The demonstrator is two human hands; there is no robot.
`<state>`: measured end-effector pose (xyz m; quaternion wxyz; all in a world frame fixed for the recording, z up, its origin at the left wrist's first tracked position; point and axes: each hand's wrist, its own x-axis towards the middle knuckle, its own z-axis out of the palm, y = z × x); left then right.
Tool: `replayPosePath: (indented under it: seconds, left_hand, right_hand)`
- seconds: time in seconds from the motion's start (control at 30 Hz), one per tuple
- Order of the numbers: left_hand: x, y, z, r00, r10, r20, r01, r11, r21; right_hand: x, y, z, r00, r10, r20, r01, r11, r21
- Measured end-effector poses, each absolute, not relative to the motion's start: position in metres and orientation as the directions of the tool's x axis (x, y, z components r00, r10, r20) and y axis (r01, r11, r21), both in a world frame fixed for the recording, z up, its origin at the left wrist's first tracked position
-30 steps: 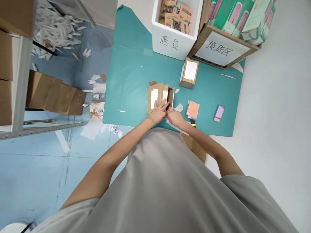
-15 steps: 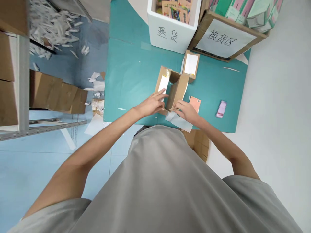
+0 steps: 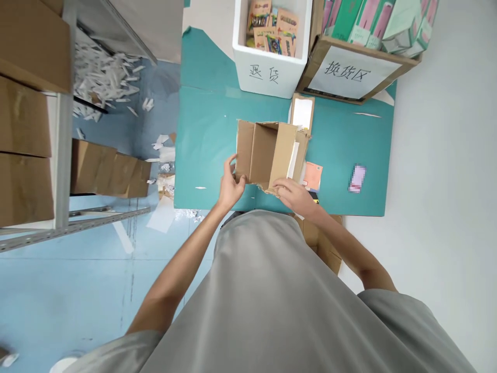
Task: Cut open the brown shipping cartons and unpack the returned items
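Note:
An opened cardboard box (image 3: 265, 150) with torn lower edges is spread above the front part of the green table (image 3: 209, 134). Its inner faces show. My left hand (image 3: 232, 185) grips the box's lower left corner, thumb on the inside. At the lower right, my right hand (image 3: 294, 196) has its fingers closed on the torn edge. Just right of the box lies an orange card (image 3: 312, 176), with a small black and yellow thing (image 3: 313, 197) partly hidden beside my right hand. Behind the box stands a small carton with a white label (image 3: 303, 113).
A white foam bin (image 3: 266, 72) of small packets and a large carton (image 3: 353, 72) of green and pink boxes stand at the back. A blurred pink item (image 3: 357, 178) lies right. Shelving with cartons (image 3: 23, 191) is at left; paper scraps (image 3: 104, 77) cover the floor behind it.
The box has been turned and spread wider, showing its inside. My left hand has moved left to its corner. White paper under my right hand is gone from there, and the black and yellow thing now shows.

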<state>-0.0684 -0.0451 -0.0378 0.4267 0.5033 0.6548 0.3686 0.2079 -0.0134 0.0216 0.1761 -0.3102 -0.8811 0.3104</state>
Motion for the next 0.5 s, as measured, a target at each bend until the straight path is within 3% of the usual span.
replayPosePath:
  seconds: [0.13, 0.3, 0.4, 0.5]
  left_hand:
    - [-0.057, -0.046, -0.039, -0.27, 0.91, -0.315, 0.065, 0.344, 0.937]
    - [-0.041, -0.055, 0.001, -0.295, 0.923, -0.247, 0.065, 0.277, 0.959]
    - [-0.028, -0.064, 0.021, -0.294, 0.934, -0.202, 0.137, 0.251, 0.958]
    - [-0.014, -0.072, 0.029, -0.191, 0.973, -0.126, 0.305, 0.181, 0.935]
  right_hand:
    - [0.211, -0.01, 0.02, -0.694, 0.712, 0.109, 0.497, 0.583, -0.643]
    - [0.209, 0.008, 0.018, -0.384, 0.912, 0.143, 0.565, 0.354, -0.745]
    - [0.194, 0.009, 0.013, -0.174, 0.982, 0.068, 0.41, 0.135, -0.902]
    - [0.172, 0.003, 0.006, -0.156, 0.986, -0.067, 0.16, -0.042, -0.986]
